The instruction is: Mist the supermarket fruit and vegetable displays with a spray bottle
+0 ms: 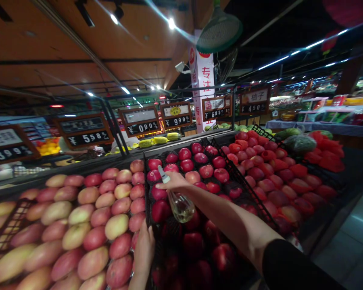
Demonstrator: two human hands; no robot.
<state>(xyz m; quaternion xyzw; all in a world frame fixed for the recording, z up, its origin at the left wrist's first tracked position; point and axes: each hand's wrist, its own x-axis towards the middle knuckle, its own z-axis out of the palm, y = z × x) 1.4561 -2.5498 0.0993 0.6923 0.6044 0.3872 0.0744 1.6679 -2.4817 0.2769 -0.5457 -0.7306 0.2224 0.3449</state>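
My right hand (177, 182) reaches out over the dark red apples (206, 171) in the middle crate. It is closed round the neck of a clear spray bottle (183, 209) with a pale nozzle that points up and away to the left. Some clear liquid shows low in the bottle. Lower down, my left hand (144, 247) lies along the black crate's left edge, next to the paler red and yellow apples (104, 219). Its thumb and fingers look apart, and I see nothing held in it.
Red apples (269, 177), some in red foam nets, fill the section on the right. Price signs (177, 114) hang from a rail behind the crates. Yellow melons (160, 140) lie beyond them. A lamp (220, 30) hangs above. Dark mesh dividers (245, 183) separate the piles.
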